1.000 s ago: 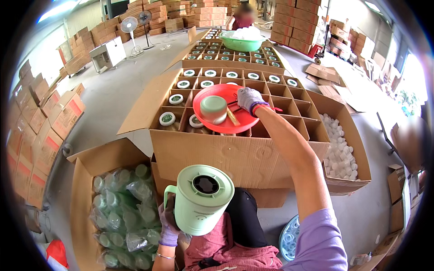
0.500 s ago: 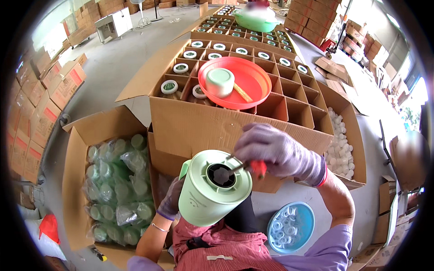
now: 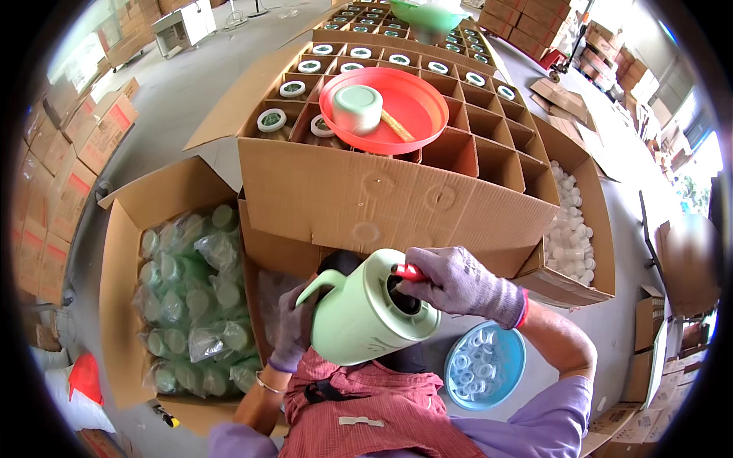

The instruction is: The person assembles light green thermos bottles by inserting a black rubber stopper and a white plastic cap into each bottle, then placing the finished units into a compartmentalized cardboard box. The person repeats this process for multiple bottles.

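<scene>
A light green jug (image 3: 355, 317) with a side handle lies tilted in front of my lap, a round dark opening (image 3: 402, 299) in its ribbed end turned to the right. My left hand (image 3: 294, 324) is closed around the jug's handle side; the body hides part of its fingers. In my gloved right hand (image 3: 466, 282) is a red-handled tool (image 3: 410, 272), held at the opening. The fist and the jug's rim hide its working end, so its exact kind does not show. Both hands wear greyish-purple knit gloves.
Ahead stands a divided carton (image 3: 382, 195) with white-rimmed jars and a red basin (image 3: 435, 114) on top. Bagged green items fill the left carton (image 3: 118, 305). White caps (image 3: 569, 229) lie in a right-hand carton, and a blue basin (image 3: 521, 359) of clear rings sits below.
The jug has tipped over, its open end swinging from facing up to facing right. My right hand has moved down, turning the tool so its red handle points left.
</scene>
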The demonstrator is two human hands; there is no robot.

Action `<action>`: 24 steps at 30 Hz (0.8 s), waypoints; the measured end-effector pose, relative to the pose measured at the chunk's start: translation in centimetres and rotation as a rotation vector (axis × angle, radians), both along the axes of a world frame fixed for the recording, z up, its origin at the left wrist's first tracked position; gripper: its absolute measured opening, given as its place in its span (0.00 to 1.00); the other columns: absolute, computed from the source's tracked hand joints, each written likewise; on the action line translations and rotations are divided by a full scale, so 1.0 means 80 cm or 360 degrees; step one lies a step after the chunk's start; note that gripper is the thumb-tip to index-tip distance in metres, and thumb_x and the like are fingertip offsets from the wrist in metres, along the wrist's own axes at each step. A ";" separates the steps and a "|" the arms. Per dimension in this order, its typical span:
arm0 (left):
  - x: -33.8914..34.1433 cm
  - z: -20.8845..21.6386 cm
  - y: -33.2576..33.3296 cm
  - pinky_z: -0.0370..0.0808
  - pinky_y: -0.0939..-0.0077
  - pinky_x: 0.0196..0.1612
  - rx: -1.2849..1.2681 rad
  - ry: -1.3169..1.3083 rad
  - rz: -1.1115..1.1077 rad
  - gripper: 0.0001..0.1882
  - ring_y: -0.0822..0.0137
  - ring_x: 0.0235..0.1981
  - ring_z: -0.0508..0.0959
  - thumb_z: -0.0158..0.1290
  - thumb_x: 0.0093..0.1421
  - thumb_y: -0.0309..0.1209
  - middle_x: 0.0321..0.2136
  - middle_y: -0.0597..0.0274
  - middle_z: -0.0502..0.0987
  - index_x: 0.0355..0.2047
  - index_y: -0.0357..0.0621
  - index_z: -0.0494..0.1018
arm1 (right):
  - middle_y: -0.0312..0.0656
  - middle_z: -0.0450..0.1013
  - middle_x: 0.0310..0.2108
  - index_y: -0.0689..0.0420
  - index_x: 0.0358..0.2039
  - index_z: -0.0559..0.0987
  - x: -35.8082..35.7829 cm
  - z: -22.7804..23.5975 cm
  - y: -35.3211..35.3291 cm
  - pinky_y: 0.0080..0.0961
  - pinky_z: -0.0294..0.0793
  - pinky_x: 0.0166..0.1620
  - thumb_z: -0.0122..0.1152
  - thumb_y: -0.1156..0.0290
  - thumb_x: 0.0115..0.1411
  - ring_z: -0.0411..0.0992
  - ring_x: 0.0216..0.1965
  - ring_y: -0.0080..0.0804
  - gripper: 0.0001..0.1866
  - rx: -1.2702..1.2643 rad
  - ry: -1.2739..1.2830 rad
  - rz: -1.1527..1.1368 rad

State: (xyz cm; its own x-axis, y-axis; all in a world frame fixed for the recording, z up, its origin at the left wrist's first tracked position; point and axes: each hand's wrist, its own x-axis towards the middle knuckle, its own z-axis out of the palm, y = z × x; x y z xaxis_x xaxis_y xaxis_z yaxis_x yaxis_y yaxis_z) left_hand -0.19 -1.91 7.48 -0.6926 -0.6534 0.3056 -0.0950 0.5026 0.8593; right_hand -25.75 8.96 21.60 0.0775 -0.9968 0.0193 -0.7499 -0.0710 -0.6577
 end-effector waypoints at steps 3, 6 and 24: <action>0.010 -0.051 0.032 0.76 0.74 0.37 0.0714 0.0301 0.0409 0.12 0.67 0.34 0.80 0.53 0.62 0.28 0.37 0.58 0.81 0.43 0.35 0.78 | 0.53 0.73 0.24 0.59 0.34 0.72 0.002 -0.032 -0.006 0.43 0.72 0.33 0.62 0.58 0.61 0.75 0.30 0.54 0.17 0.0194 -0.0026 -0.0157; 0.027 -0.068 0.067 0.75 0.71 0.39 0.0485 -0.0136 0.0385 0.11 0.66 0.34 0.80 0.55 0.61 0.28 0.33 0.57 0.81 0.42 0.37 0.79 | 0.50 0.73 0.24 0.57 0.35 0.74 -0.010 -0.084 0.000 0.38 0.73 0.32 0.63 0.58 0.60 0.75 0.27 0.49 0.15 0.0320 -0.0077 -0.0005; 0.053 -0.038 -0.032 0.78 0.76 0.34 0.1599 -0.0333 -0.0388 0.19 0.70 0.28 0.79 0.53 0.55 0.28 0.28 0.62 0.80 0.48 0.34 0.74 | 0.54 0.78 0.32 0.59 0.41 0.77 -0.205 0.025 -0.276 0.42 0.76 0.47 0.56 0.62 0.59 0.78 0.40 0.50 0.15 -0.0252 0.1004 -0.0797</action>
